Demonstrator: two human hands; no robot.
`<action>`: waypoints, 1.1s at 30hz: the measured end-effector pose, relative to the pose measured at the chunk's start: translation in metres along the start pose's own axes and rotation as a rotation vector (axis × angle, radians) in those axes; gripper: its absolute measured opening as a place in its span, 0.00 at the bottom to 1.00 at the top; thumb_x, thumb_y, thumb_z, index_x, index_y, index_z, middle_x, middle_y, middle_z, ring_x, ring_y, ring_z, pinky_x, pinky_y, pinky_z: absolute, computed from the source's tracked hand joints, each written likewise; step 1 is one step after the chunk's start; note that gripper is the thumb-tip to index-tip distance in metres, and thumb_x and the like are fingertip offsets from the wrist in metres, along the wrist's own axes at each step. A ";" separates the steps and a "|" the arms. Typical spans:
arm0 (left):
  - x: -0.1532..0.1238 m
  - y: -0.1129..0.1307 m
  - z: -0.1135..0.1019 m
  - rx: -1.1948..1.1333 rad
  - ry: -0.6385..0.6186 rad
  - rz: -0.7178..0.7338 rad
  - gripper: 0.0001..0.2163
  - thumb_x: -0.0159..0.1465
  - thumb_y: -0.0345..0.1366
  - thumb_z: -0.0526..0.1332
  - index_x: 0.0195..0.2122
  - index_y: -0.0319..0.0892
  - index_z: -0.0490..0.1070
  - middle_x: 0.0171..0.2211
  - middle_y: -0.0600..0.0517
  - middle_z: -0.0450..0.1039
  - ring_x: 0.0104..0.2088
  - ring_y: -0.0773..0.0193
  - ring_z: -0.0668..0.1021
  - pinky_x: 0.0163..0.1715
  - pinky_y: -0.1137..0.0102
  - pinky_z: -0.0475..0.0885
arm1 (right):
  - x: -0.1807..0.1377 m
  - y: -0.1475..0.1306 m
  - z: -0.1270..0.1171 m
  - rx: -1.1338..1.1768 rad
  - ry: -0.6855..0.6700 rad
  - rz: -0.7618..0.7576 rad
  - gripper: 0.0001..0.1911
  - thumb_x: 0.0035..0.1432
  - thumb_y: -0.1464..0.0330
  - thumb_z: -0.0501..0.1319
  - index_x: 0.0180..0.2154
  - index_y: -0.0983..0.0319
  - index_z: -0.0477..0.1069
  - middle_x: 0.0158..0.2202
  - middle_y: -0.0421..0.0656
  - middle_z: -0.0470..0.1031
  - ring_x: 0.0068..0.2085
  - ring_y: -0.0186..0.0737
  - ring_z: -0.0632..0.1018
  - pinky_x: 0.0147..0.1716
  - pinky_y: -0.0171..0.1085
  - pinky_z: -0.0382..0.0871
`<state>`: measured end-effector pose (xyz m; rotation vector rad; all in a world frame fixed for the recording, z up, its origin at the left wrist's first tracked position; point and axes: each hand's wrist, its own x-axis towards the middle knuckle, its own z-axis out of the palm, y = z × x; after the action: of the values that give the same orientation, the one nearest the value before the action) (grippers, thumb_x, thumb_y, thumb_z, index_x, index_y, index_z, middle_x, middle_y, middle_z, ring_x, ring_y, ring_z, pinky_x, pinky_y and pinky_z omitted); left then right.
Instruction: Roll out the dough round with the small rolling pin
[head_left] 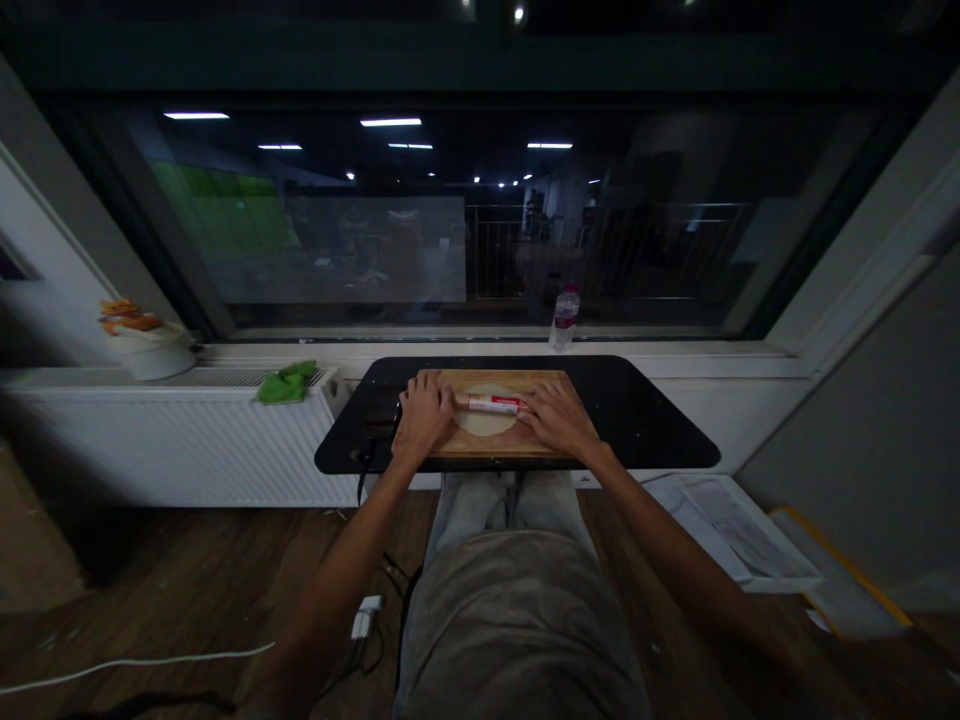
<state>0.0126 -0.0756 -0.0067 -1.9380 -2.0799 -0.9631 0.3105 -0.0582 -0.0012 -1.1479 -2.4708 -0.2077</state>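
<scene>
Far to the left of the wooden board point(491, 446), we see a white pot point(154, 354) with something orange on top, standing on the ribbed radiator point(187, 450). Nearer the board, though still to its left, a crumpled green cloth point(286, 382) lies on the radiator's end. The black counter point(652, 425) carries the board and reaches out past it on both sides.

Over the left part of the board rests our left hand point(425, 410), its fingers bent over the left end of the rolling pin point(493, 404); we cannot tell how firmly they close on it. The pin lies crosswise at the middle of the board, its red and white label facing up, above a pale, flat, round sheet of dough point(486, 424). On the board's right part, our right hand point(559, 418) lays its fingers over the pin's right end, and again we cannot tell whether they grip or only press.

Beyond the board's right part, a clear bottle point(564, 318) with a pinkish cap stands on the windowsill point(457, 352). Well right of the board and lower, a shallow white box point(784, 582) sits on the floor point(180, 590).
</scene>
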 end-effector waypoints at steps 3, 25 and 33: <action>-0.002 0.007 0.002 -0.063 -0.010 -0.117 0.23 0.83 0.42 0.45 0.69 0.40 0.72 0.66 0.34 0.77 0.66 0.42 0.78 0.66 0.50 0.73 | 0.013 0.013 0.007 -0.022 0.102 0.192 0.21 0.82 0.62 0.55 0.68 0.59 0.76 0.58 0.53 0.79 0.59 0.55 0.76 0.61 0.48 0.69; -0.014 0.064 0.040 0.037 -0.401 0.360 0.36 0.74 0.67 0.60 0.69 0.44 0.74 0.74 0.36 0.69 0.72 0.31 0.69 0.73 0.43 0.62 | 0.025 0.010 0.028 0.015 0.147 0.385 0.22 0.82 0.63 0.53 0.68 0.58 0.75 0.62 0.55 0.78 0.62 0.58 0.75 0.63 0.50 0.66; 0.028 0.029 0.028 -0.099 -0.652 0.600 0.38 0.72 0.60 0.66 0.79 0.51 0.64 0.81 0.46 0.62 0.82 0.46 0.59 0.82 0.50 0.51 | 0.021 0.004 0.020 0.003 0.152 0.371 0.23 0.83 0.63 0.52 0.70 0.58 0.74 0.60 0.54 0.79 0.61 0.55 0.76 0.62 0.47 0.67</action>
<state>0.0443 -0.0377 -0.0038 -2.9604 -1.4825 -0.3294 0.2959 -0.0349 -0.0104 -1.5029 -2.0821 -0.1747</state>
